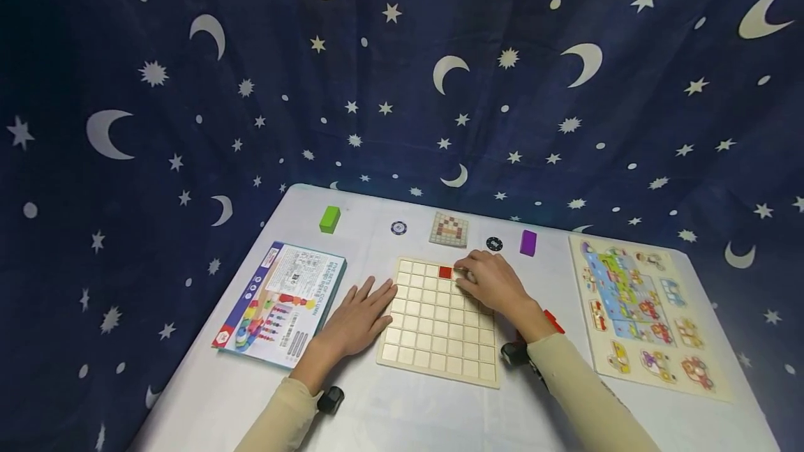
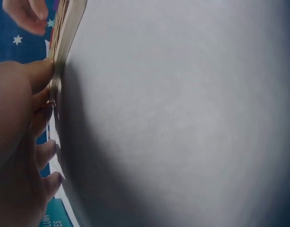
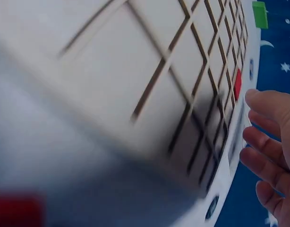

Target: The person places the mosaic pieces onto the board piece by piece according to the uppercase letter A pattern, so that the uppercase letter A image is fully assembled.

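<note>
Relaxed flat: left hand [image 1: 355, 318] steadying grid board [image 1: 440, 340], right hand [image 1: 493, 281] beside its one red tile [image 1: 445, 272]; two poker chips [image 1: 398, 228] behind.

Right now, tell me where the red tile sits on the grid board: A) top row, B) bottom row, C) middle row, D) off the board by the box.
A: the red tile lies in the far row of the board, just left of the right hand.

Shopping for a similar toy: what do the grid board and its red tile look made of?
The grid board looks like pale unfinished wood: matte, with dark burnt-looking grid lines. The red tile appears painted, flat colour; its core material cannot be told.
</note>
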Motion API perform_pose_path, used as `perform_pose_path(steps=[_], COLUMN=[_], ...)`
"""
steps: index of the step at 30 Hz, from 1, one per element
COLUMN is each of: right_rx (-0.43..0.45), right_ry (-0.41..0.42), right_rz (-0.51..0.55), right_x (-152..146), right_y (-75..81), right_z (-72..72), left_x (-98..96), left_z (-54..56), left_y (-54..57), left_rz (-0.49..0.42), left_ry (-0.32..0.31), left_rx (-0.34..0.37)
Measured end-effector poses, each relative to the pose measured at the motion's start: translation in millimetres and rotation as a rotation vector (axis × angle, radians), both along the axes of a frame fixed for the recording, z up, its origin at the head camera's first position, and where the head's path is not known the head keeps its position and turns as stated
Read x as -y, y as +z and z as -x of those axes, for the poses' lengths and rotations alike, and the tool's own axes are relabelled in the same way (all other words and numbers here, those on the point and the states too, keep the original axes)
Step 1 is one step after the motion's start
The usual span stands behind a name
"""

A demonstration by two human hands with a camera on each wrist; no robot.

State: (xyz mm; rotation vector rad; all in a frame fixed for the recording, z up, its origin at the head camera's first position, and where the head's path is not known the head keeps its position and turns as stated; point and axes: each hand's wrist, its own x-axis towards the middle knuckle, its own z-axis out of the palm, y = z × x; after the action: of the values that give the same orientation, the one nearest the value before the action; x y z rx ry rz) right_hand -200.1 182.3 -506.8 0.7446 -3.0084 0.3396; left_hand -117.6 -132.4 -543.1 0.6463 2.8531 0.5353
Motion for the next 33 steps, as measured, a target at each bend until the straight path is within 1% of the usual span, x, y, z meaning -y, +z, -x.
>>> perform_pose_path(steps=[3,8,12,15,18,22,25,29,33], right_rx=[0.006,0.003,0.013,0.025,0.034,0.024,0.017,0.029,0.031], right_ry=[-0.016,-0.068,-0.112,-0.138,-0.164,-0.206,-0.234,-0.239,-0.234], right_rz=[0.000,-0.009,-0.024,-0.024,-0.026,-0.056,-0.076,-0.080,-0.079], right_x=[-21,-62,-90,-104,-112,-111,-108,-107,-107], right_y=[3.5,6.3,4.0,0.3,-4.5,-10.2,-11.1,-9.7,-8.7], right_z=[-9.7,-28.2,-43.3,-53.4,-61.5,-66.4,-68.8,-69.7,-69.6], left_x=[0.3,-0.3,-0.5,-0.9,-2.2,-1.3,-1.7,-1.8,-1.2], left_z=[-0.3,0.2,-0.1,-0.8,-1.7,-3.2,-3.7,-4.0,-2.4], left_y=[0.6,2.6,1.6,1.0,0.5,1.7,2.3,1.7,1.3], left_rz=[-0.007,-0.003,-0.010,-0.008,-0.014,-0.035,-0.047,-0.048,-0.039], left_ry=[-0.001,0.003,0.005,0.007,0.007,0.008,0.005,0.002,0.002], left_rx=[-0.006,-0.013,-0.016,-0.020,-0.028,-0.022,-0.027,-0.043,-0.036])
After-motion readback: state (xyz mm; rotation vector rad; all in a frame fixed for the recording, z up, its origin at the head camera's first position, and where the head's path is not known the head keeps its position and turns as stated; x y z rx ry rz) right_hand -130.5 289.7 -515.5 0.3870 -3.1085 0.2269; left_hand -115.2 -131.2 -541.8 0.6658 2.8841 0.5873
